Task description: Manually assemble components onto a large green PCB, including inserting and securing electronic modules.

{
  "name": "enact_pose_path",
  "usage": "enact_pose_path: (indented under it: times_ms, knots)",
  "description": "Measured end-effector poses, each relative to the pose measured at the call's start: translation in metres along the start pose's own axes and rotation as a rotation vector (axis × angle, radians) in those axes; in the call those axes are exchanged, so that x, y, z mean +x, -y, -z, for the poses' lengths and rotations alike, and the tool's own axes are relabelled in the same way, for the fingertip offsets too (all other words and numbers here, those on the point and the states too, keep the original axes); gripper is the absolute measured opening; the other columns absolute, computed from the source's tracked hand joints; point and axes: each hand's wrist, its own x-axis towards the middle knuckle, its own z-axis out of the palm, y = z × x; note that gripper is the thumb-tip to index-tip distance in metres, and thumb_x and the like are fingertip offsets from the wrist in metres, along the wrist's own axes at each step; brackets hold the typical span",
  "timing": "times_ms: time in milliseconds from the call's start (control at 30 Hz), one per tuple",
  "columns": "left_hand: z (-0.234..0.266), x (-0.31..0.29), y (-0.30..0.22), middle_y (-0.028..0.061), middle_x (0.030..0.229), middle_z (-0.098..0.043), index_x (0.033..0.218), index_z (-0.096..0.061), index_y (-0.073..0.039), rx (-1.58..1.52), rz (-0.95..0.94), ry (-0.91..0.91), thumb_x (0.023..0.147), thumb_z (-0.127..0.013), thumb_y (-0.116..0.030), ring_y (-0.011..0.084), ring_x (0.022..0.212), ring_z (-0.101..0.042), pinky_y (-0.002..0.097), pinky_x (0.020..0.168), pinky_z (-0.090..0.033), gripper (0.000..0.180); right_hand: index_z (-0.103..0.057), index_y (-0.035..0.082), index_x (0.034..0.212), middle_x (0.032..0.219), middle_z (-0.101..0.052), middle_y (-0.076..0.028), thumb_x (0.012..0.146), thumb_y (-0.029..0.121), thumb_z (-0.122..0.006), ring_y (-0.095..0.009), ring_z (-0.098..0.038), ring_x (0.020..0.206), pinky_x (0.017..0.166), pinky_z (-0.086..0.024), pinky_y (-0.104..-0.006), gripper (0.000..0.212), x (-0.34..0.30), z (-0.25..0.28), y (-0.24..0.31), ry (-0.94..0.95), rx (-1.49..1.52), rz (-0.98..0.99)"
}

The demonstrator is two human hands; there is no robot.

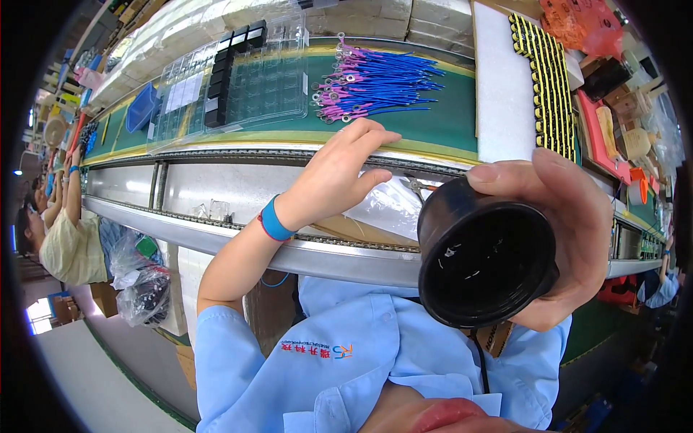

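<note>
My right hand (577, 238) grips a black, round, hollow cup-shaped piece (451, 216) close in front of me, its wide mouth turned toward me and tilted. A few bright flecks show inside its dark bowl. My left hand (343, 169), with a blue band on the wrist, reaches over the near edge of the green conveyor belt (447, 130). Its fingers and thumb are apart and nothing shows in them. Just beyond its fingertips lies a spread pile of blue wires (393, 79) with pink sleeves and metal ring terminals, apart from the hand.
Left of the wires, a clear plastic tray (278, 94) holds a row of black blocks (224, 79). Farther left sits a blue bin (142, 108). Black-and-yellow parts (545, 79) line a white foam board (498, 94) at right. Pliers (415, 186) lie below the belt edge. Co-workers stand at far left.
</note>
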Motion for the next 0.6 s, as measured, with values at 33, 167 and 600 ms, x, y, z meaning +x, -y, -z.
enact_pose_path:
  times_ms: [33,167,600]
  knots:
    - [0.0,0.0,0.0,0.0161,0.116,-0.054,0.121,-0.056,-0.001,0.0,-0.003,0.002,0.08,-0.071,-0.009,0.0353,0.108,-0.055,0.0406,0.093,-0.045,0.044,-0.035,-0.011,0.138,0.111,-0.064,-0.029,0.067,0.018,-0.087,-0.031,-0.066,0.103,0.089,-0.054,-0.0373,0.092,0.002,0.002,0.002,0.019,-0.021,0.015]
    - [-0.002,0.001,0.001,0.016,0.116,-0.055,0.121,-0.057,-0.001,-0.003,0.0,0.016,0.08,-0.071,-0.009,0.0354,0.109,-0.055,0.0407,0.093,-0.045,0.044,-0.039,-0.01,0.133,0.105,-0.066,-0.027,0.069,0.018,-0.087,-0.03,-0.068,0.094,0.083,-0.056,-0.0351,0.085,0.013,0.01,0.008,0.118,-0.222,0.118]
    - [0.001,0.0,0.001,0.0156,0.117,-0.054,0.121,-0.057,-0.002,0.008,0.025,0.038,0.08,-0.072,-0.009,0.0353,0.108,-0.054,0.0409,0.092,-0.045,0.044,-0.039,-0.007,0.135,0.105,-0.065,-0.024,0.074,0.023,-0.083,-0.031,-0.067,0.092,0.082,-0.056,-0.0372,0.081,-0.009,0.011,0.017,-0.015,-0.317,0.095]
